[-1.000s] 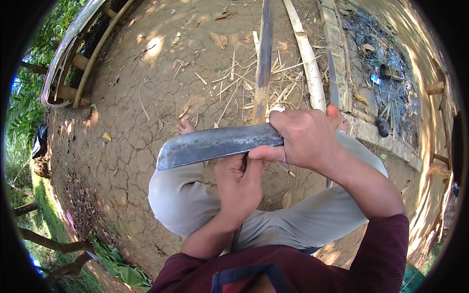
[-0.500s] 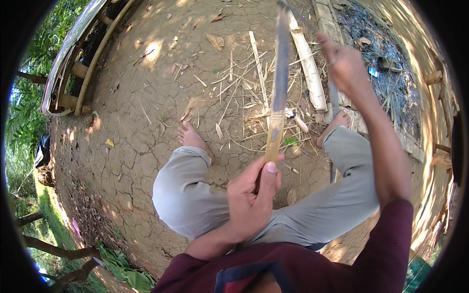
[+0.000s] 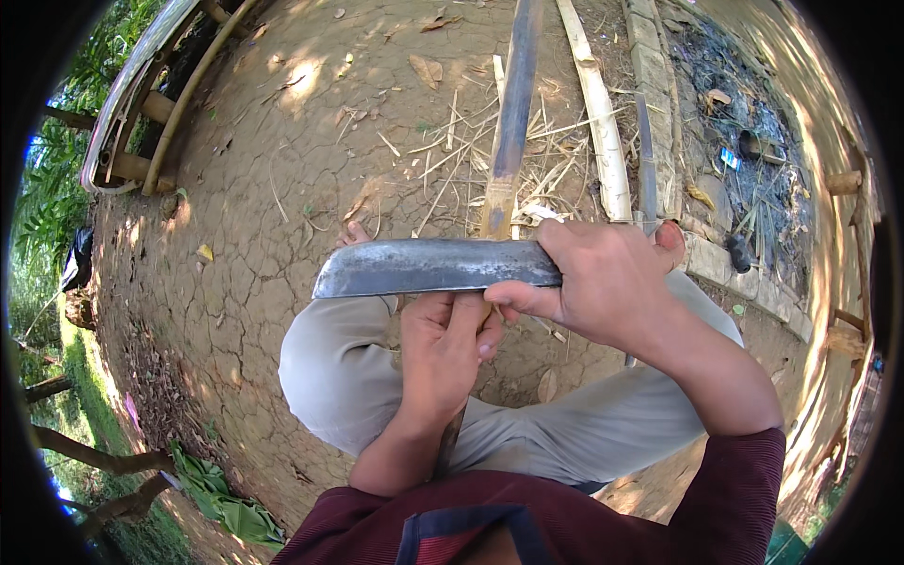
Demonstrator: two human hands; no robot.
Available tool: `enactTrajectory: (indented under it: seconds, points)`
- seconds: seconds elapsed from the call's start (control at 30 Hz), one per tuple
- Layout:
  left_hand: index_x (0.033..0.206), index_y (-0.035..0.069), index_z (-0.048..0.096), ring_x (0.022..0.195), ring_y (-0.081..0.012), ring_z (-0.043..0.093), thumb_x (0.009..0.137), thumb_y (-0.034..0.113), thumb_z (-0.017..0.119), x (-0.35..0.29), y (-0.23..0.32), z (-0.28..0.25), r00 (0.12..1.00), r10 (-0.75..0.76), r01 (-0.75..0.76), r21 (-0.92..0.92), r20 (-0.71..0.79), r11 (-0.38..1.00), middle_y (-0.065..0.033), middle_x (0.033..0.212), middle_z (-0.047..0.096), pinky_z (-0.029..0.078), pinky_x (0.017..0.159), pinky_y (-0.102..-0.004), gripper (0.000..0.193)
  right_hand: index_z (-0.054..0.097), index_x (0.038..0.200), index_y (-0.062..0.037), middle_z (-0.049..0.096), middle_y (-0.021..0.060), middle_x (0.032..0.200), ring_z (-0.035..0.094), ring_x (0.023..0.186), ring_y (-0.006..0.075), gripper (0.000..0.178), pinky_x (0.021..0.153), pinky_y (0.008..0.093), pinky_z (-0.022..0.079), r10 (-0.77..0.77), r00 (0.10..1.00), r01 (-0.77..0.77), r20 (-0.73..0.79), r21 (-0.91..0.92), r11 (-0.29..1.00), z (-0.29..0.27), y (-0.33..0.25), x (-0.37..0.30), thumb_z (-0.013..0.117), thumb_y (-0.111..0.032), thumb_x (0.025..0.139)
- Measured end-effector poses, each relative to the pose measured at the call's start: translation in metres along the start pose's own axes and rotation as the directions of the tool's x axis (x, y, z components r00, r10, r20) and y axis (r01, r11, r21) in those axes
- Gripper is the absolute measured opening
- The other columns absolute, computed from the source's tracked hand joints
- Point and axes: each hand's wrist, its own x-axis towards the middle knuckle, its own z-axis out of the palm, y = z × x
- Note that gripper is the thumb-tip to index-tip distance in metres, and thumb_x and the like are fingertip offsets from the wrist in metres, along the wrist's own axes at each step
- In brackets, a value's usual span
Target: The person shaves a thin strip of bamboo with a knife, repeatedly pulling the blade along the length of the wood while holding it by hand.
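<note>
I sit on cracked dirt with my knees bent in grey trousers. My left hand [image 3: 443, 353] is closed around a long bamboo stick [image 3: 513, 122] that runs from my lap away toward the top of the view. My right hand [image 3: 603, 282] grips the handle of a broad steel chopping knife [image 3: 428, 266]. The blade lies crosswise, pointing left, just above my left hand and across the near end of the stick. My bare toes [image 3: 353, 233] show past the blade.
A split pale bamboo pole [image 3: 598, 122] and scattered bamboo slivers [image 3: 452, 151] lie on the ground ahead. A row of bricks [image 3: 650, 56] borders an ash patch at the upper right. Bamboo framing [image 3: 151, 113] stands at the upper left, green leaves [image 3: 221, 494] at the lower left.
Half a second ago my right hand was raised far up to the right, away from the stick. It has come back down, and the blade again lies across the stick above my left hand.
</note>
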Motion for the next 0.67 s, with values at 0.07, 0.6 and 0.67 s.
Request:
enactTrajectory:
  seconds: [0.07, 0.6, 0.67]
  points:
    - [0.094, -0.001, 0.065, 0.054, -0.0036, 0.041, 0.104, 0.013, 0.049, 0.000, 0.000, 0.001, 1.000, 0.010, -0.011, -0.052, -0.012, 0.999, -0.0033, 0.075, 0.059, 0.032, 0.047, -0.0213, 0.023, 0.057, 0.066, -0.0023, 0.058, 0.0137, 0.051, 0.062, 0.046, 0.0312, 0.071, 0.045, 0.0406, 0.051, 0.009, 1.000, -0.009, 0.005, -0.031, 0.999, 0.005, -0.001, 0.000, 0.063, -0.071, 0.079]
    - [0.102, 0.000, 0.064, 0.053, -0.0029, 0.039, 0.101, 0.014, 0.056, -0.010, -0.011, -0.009, 0.989, 0.141, -0.144, 0.098, 0.035, 0.985, -0.0029, 0.079, 0.061, 0.030, 0.045, -0.0201, 0.016, 0.055, 0.063, -0.0045, 0.056, 0.0106, 0.050, 0.061, 0.045, 0.0275, 0.075, 0.042, 0.0384, 0.048, -0.140, 0.989, 0.137, -0.040, -0.076, 0.988, 0.018, 0.006, 0.007, 0.064, -0.079, 0.071]
    - [0.100, 0.000, 0.065, 0.054, -0.0017, 0.042, 0.102, 0.012, 0.055, -0.010, -0.011, -0.008, 0.991, 0.133, -0.134, 0.116, 0.015, 0.984, -0.0009, 0.075, 0.060, 0.031, 0.046, -0.0198, 0.016, 0.055, 0.063, -0.0044, 0.056, 0.0106, 0.050, 0.061, 0.045, 0.0276, 0.075, 0.042, 0.0385, 0.048, -0.142, 0.989, 0.139, -0.042, -0.067, 0.988, 0.018, 0.009, 0.007, 0.064, -0.079, 0.071]
